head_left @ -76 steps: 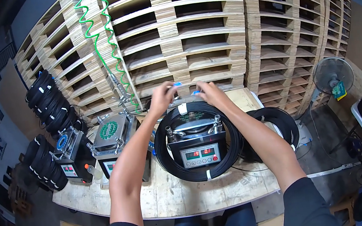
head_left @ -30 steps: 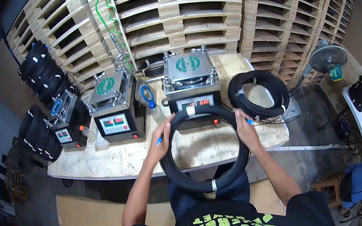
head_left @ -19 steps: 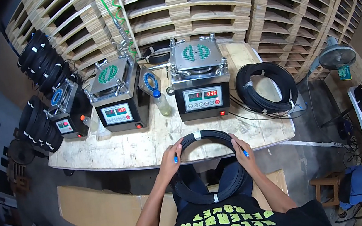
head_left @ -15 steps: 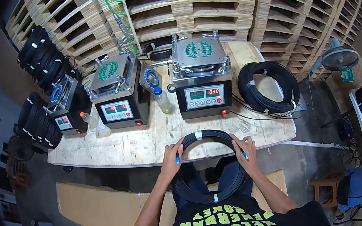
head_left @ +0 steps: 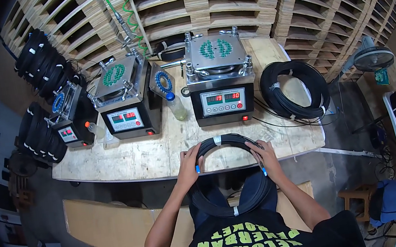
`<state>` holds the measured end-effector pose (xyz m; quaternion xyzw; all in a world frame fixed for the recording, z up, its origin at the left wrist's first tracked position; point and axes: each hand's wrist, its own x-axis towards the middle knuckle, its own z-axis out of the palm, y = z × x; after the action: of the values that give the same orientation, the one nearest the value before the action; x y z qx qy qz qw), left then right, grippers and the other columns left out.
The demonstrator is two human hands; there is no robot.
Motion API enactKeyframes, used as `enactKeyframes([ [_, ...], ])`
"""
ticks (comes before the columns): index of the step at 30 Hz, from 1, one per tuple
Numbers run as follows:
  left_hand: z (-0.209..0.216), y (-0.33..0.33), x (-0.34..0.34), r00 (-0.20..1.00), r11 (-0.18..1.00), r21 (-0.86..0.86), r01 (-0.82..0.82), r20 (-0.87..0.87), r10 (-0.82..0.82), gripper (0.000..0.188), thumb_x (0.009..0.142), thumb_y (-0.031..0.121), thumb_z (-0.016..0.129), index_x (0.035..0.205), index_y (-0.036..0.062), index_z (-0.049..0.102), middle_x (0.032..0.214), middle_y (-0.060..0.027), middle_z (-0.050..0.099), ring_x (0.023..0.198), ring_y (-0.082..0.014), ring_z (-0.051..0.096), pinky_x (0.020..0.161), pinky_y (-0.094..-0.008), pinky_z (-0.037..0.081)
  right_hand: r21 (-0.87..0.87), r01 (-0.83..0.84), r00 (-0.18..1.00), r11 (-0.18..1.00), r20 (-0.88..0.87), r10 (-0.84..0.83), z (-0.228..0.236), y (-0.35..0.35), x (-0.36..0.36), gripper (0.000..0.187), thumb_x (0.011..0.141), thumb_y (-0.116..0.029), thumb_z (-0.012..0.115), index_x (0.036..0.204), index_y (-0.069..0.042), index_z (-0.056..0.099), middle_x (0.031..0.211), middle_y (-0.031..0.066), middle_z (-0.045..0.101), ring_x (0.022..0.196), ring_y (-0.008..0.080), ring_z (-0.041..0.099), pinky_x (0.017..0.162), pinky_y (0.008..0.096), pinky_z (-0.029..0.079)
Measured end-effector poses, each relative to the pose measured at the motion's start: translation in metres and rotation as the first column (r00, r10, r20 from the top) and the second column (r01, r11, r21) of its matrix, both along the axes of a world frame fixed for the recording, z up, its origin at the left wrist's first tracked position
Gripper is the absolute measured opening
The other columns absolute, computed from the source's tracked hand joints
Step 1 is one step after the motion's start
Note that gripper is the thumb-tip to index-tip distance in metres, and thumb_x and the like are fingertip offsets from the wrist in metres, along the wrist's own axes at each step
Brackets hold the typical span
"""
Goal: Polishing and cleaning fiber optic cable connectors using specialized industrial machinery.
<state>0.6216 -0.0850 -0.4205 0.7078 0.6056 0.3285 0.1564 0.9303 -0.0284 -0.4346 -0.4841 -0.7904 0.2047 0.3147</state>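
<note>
A coil of thin black cable (head_left: 256,205), bound with white tape at its far and near sides, leans between my lap and the table's front edge. My left hand (head_left: 189,167) is closed round the coil's left side. A blue-tipped cable end (head_left: 197,169) shows by that thumb. Gripping the opposite side is my right hand (head_left: 267,158), its fingers over the cable. A second blue cable tip (head_left: 264,170) hangs just below those fingers. Whether either hand also pinches its cable end, I cannot tell.
Three bench machines with metal top plates, the middle one (head_left: 127,118) and right one (head_left: 224,102) with green pieces, stand on the wooden table (head_left: 162,155). A bottle with a blue cap (head_left: 176,107) stands between them. Another black coil (head_left: 320,85) lies at right; a fan (head_left: 372,59) stands beyond.
The coil's far side has tipped slightly up and away, over the table edge. My right fingers have shifted inward along it. Both larger machines' red displays read differently.
</note>
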Motion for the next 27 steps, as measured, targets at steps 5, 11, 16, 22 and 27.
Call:
enactKeyframes([
  [5, 0.001, 0.015, -0.004, 1.000, 0.999, -0.025, -0.021, -0.014, 0.021, 0.047, 0.092, 0.010, 0.059, 0.138, 0.0034, 0.050, 0.126, -0.0192, 0.059, 0.097, -0.0388, 0.050, 0.092, -0.0423, 0.042, 0.094, -0.033, 0.999, 0.995, -0.030, 0.036, 0.009, 0.018, -0.008, 0.032, 0.092, -0.014, 0.064, 0.123, -0.019, 0.069, 0.112, 0.0206, 0.063, 0.090, 0.0397, 0.057, 0.084, 0.0418, 0.047],
  [11, 0.001, 0.047, -0.008, 0.999, 0.999, 0.011, -0.045, -0.016, 0.046, 0.047, 0.090, 0.009, 0.061, 0.136, 0.0042, 0.053, 0.120, -0.0181, 0.062, 0.100, -0.0383, 0.052, 0.092, -0.0423, 0.040, 0.065, -0.028, 1.000, 0.998, -0.001, 0.028, 0.011, 0.050, -0.013, 0.030, 0.092, -0.016, 0.063, 0.122, -0.014, 0.069, 0.113, 0.0208, 0.064, 0.098, 0.0391, 0.058, 0.086, 0.0437, 0.048],
  [16, -0.008, 0.053, -0.026, 0.995, 0.995, -0.035, 0.095, -0.037, -0.096, 0.062, 0.086, 0.013, 0.067, 0.143, 0.0079, 0.045, 0.135, -0.0205, 0.053, 0.110, -0.0416, 0.051, 0.100, -0.0430, 0.039, -0.010, -0.151, 0.989, 0.989, 0.004, 0.151, 0.014, 0.061, -0.001, 0.040, 0.090, -0.019, 0.066, 0.130, -0.013, 0.063, 0.123, 0.0214, 0.060, 0.109, 0.0399, 0.055, 0.095, 0.0431, 0.045],
  [22, 0.055, 0.070, -0.110, 0.826, 0.637, -0.622, 0.455, 0.027, -0.564, 0.099, 0.078, 0.027, 0.081, 0.157, 0.0173, 0.022, 0.157, -0.0181, 0.030, 0.143, -0.0343, 0.032, 0.115, -0.0416, 0.031, -0.413, -0.572, 0.788, 0.709, -0.035, 0.615, 0.053, 0.091, 0.051, 0.075, 0.083, -0.005, 0.068, 0.151, -0.013, 0.037, 0.149, 0.0183, 0.044, 0.134, 0.0355, 0.045, 0.113, 0.0401, 0.033],
  [27, 0.177, 0.127, -0.112, 0.835, 0.561, -0.731, 0.388, 0.021, -0.550, 0.076, 0.092, 0.037, 0.068, 0.154, 0.0125, 0.031, 0.142, -0.0149, 0.053, 0.118, -0.0270, 0.059, 0.096, -0.0383, 0.050, -0.463, -0.607, 0.688, 0.646, 0.102, 0.718, 0.117, 0.179, 0.086, 0.068, 0.081, 0.005, 0.063, 0.146, -0.011, 0.046, 0.129, 0.0184, 0.062, 0.102, 0.0245, 0.066, 0.086, 0.0339, 0.055],
])
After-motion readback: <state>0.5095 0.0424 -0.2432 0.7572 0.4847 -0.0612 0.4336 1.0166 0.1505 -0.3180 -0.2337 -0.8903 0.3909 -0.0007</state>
